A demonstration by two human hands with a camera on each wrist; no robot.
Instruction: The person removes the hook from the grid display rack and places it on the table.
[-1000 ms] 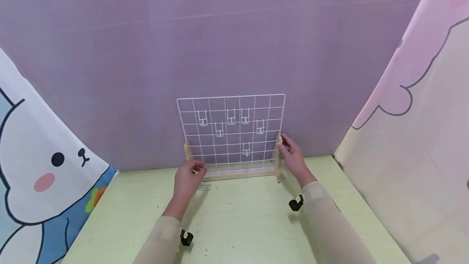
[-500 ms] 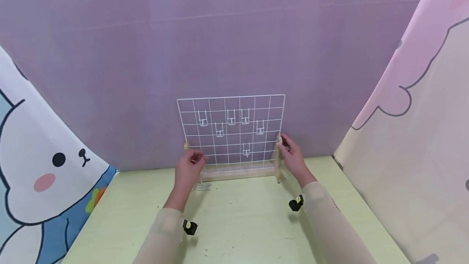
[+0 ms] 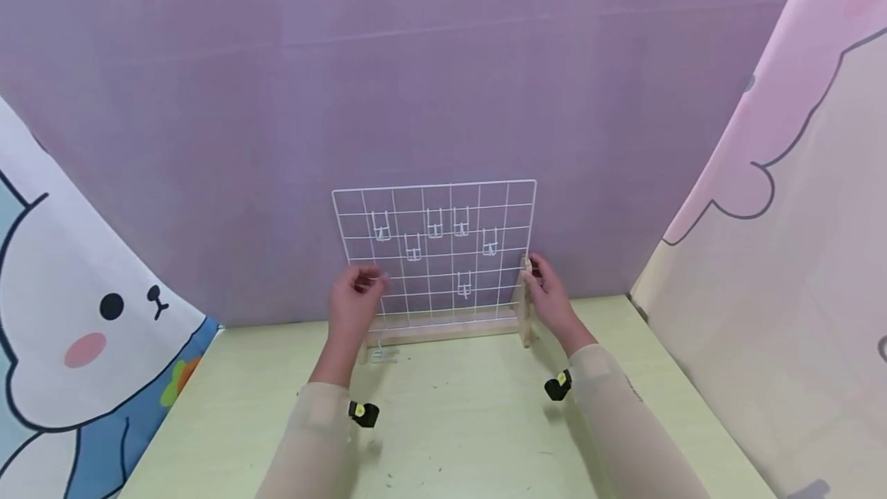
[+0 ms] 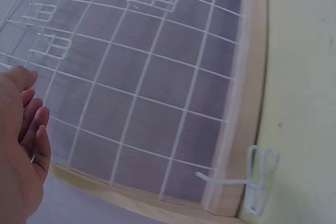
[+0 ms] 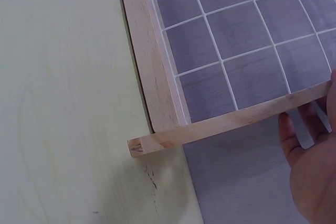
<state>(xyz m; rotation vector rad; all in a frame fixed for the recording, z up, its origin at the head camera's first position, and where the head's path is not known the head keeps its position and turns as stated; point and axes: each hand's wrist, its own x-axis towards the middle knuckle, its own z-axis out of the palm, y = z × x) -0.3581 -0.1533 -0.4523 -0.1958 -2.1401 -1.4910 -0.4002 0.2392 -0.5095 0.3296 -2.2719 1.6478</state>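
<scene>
A white wire grid panel [image 3: 436,260] stands upright in a wooden stand with a base bar [image 3: 450,329]. Several white wire hooks [image 3: 434,225] hang on it. My right hand [image 3: 554,303] grips the stand's right wooden post [image 3: 524,303], with the thumb in front. At the panel's left edge my left hand [image 3: 355,303] has its fingers curled and its thumb close to the wires; in the left wrist view a bit of white shows at the thumb, whether wire or hook I cannot tell. Below it, a loose white hook [image 4: 254,182] lies on the table before the base bar.
The pale yellow-green table [image 3: 450,422] carries small dark specks or marks. A purple backdrop [image 3: 443,83] rises close behind the panel. Printed cloths flank it, a cartoon animal [image 3: 83,314] on the left and a pink-and-cream one [image 3: 797,214] on the right.
My left hand has risen along the panel's left side, from near the base to about mid-height. The loose hook stays on the table, and my right hand keeps hold of the post.
</scene>
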